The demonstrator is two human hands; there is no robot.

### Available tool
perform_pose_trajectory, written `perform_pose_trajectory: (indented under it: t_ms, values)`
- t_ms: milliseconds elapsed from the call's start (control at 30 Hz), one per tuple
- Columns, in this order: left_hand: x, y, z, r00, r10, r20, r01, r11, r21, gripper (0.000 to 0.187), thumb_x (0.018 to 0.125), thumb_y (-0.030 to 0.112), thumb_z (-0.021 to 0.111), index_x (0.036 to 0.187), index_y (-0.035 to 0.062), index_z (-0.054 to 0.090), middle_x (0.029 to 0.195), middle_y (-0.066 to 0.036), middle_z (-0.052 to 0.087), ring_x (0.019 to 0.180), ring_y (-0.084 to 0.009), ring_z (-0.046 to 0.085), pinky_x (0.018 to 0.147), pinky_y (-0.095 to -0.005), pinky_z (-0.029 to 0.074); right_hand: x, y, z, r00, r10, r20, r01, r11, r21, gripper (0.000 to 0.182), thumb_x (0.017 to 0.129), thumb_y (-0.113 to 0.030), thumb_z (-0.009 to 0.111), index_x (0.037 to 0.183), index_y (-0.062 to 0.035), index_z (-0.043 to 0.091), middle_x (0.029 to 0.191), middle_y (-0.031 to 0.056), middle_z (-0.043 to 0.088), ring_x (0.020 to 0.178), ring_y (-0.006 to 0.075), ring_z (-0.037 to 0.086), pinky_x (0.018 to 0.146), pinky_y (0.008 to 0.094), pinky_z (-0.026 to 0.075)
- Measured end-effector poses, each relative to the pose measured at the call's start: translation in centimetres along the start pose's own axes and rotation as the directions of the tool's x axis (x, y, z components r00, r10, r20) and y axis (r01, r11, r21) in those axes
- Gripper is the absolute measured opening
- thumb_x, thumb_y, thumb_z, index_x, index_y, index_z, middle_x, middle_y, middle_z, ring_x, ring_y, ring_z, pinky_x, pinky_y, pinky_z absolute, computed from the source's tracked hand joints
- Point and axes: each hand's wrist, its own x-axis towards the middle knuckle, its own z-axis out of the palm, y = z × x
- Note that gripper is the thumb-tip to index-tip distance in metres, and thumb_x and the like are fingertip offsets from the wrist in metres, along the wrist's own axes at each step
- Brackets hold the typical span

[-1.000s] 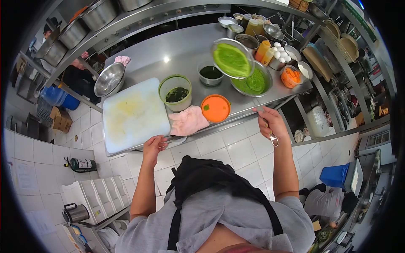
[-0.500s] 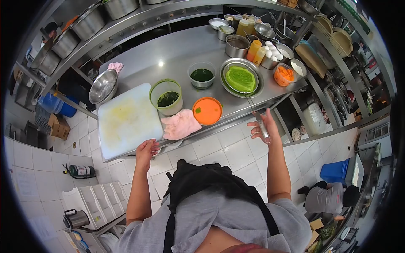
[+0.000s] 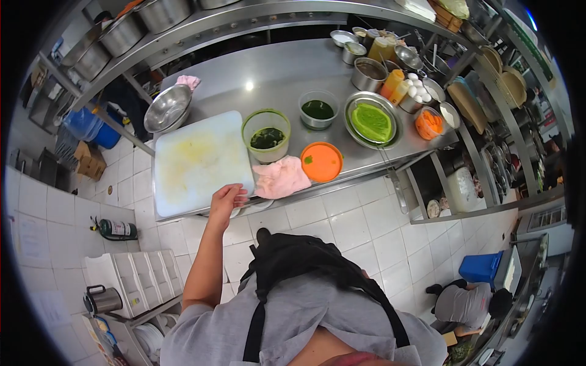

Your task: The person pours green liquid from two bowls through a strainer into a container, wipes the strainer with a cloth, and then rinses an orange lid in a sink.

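My left hand (image 3: 228, 197) hovers by the front right corner of the white cutting board (image 3: 201, 161), fingers loosely bent and apart, with nothing in it. Just right of it lies a crumpled pink cloth (image 3: 282, 178). My right hand is out of sight, with my right arm hidden below my body. A wire strainer (image 3: 395, 183) rests across a metal bowl (image 3: 392, 135), its handle sticking out past the table edge. Bright green pulp (image 3: 371, 122) fills the strainer. A clear tub (image 3: 267, 151) and a round container (image 3: 317, 125) hold dark green liquid.
An orange lid (image 3: 321, 162) lies beside the cloth. Sauce bottles (image 3: 397, 89), eggs (image 3: 419, 91) and a tub of cut orange pieces (image 3: 430, 124) crowd the right end. An empty metal bowl (image 3: 168, 110) stands left. Another person (image 3: 464, 303) bends at the lower right.
My right hand has let go of the strainer handle and dropped out of view. The strainer stays on the bowl. The view has shifted, so the table's things appear further right.
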Motion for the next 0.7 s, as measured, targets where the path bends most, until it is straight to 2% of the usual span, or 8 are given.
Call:
perform_pose_trajectory:
  t_ms: [67, 133, 167, 200, 233, 267, 467, 700]
  values:
    - [0.8, 0.5, 0.2, 1.000, 0.006, 0.005, -0.006, 0.999, 0.047, 0.028, 0.096, 0.024, 0.054, 0.111, 0.0012, 0.061, 0.100, -0.011, 0.068, 0.080, -0.0167, 0.064, 0.071, -0.0280, 0.050, 0.4, -4.0, -0.1, 0.999, -0.027, -0.033, 0.022, 0.989, -0.145, 0.035, 0.082, -0.037, 0.055, 0.106, -0.0139, 0.067, 0.077, 0.0186, 0.067, 0.081, 0.0302, 0.068, 0.069, 0.0435, 0.054]
    - [1.3, 0.6, 0.9, 1.000, 0.008, 0.014, -0.009, 0.995, 0.099, 0.028, 0.096, 0.024, 0.054, 0.111, 0.0013, 0.061, 0.100, -0.010, 0.068, 0.081, -0.0166, 0.064, 0.071, -0.0279, 0.050, -4.3, -8.7, -6.6, 0.944, -0.321, 0.083, 0.320, 0.820, -0.474, 0.035, 0.081, -0.036, 0.057, 0.103, -0.0101, 0.064, 0.082, 0.0160, 0.069, 0.077, 0.0302, 0.068, 0.066, 0.0435, 0.053]
    - [1.4, 0.5, 1.5, 0.999, 0.003, 0.053, -0.008, 0.995, 0.098, 0.028, 0.096, 0.024, 0.054, 0.111, 0.0014, 0.062, 0.100, -0.010, 0.068, 0.082, -0.0166, 0.064, 0.071, -0.0282, 0.050, -4.2, -9.4, -7.4, 0.923, -0.376, 0.080, 0.355, 0.754, -0.553, 0.036, 0.087, -0.037, 0.056, 0.106, -0.0070, 0.061, 0.082, 0.0150, 0.070, 0.070, 0.0299, 0.068, 0.060, 0.0427, 0.053]
    - [1.6, 0.5, 2.0, 0.995, -0.002, 0.096, -0.007, 0.995, 0.098, 0.028, 0.096, 0.024, 0.053, 0.111, 0.0015, 0.062, 0.100, -0.010, 0.068, 0.083, -0.0166, 0.064, 0.071, -0.0284, 0.051, -4.3, -10.1, -7.6, 0.996, -0.071, -0.052, 0.071, 0.997, 0.007, 0.037, 0.089, -0.034, 0.054, 0.110, -0.0033, 0.056, 0.087, 0.0172, 0.068, 0.068, 0.0310, 0.067, 0.057, 0.0440, 0.053]
    - [2.0, 0.5, 2.5, 0.996, -0.003, 0.090, -0.007, 0.994, 0.106, 0.028, 0.096, 0.024, 0.053, 0.111, 0.0015, 0.062, 0.100, -0.010, 0.068, 0.083, -0.0166, 0.064, 0.071, -0.0284, 0.051, -5.5, -13.0, -9.5, 0.964, 0.266, 0.024, -0.231, 0.787, 0.571, 0.039, 0.092, -0.030, 0.052, 0.115, 0.0004, 0.051, 0.093, 0.0193, 0.066, 0.067, 0.0322, 0.066, 0.054, 0.0453, 0.054]
    - [2.4, 0.5, 3.0, 0.995, -0.002, 0.098, -0.008, 0.995, 0.099, 0.029, 0.096, 0.025, 0.053, 0.111, 0.0016, 0.062, 0.101, -0.010, 0.067, 0.083, -0.0166, 0.064, 0.070, -0.0288, 0.051, -6.8, -17.1, -12.1, 0.880, 0.463, 0.110, -0.379, 0.543, 0.749, 0.042, 0.092, -0.028, 0.050, 0.118, 0.0037, 0.048, 0.100, 0.0238, 0.064, 0.068, 0.0333, 0.067, 0.056, 0.0468, 0.054]
    - [5.4, 3.4, 5.5, 0.997, 0.055, -0.048, -0.055, 0.999, 0.001, 0.046, 0.094, 0.043, 0.056, 0.111, 0.0000, 0.057, 0.103, -0.011, 0.063, 0.082, -0.0185, 0.063, 0.068, -0.0309, 0.051, -6.2, -21.4, -15.0, 0.929, 0.370, -0.004, -0.207, 0.528, 0.824, 0.043, 0.091, -0.026, 0.053, 0.121, 0.0045, 0.047, 0.099, 0.0218, 0.065, 0.069, 0.0313, 0.068, 0.054, 0.0407, 0.056]
    - [9.1, 6.1, 6.9, 0.986, -0.025, -0.165, 0.024, 1.000, -0.010, 0.074, 0.083, 0.055, 0.066, 0.117, -0.0074, 0.045, 0.119, -0.021, 0.046, 0.099, -0.0353, 0.057, 0.073, -0.0446, 0.057, -2.7, -28.1, -15.1, 0.983, 0.179, 0.029, -0.113, 0.479, 0.870, 0.039, 0.092, -0.026, 0.055, 0.115, 0.0050, 0.049, 0.095, 0.0208, 0.067, 0.070, 0.0280, 0.068, 0.056, 0.0373, 0.057]
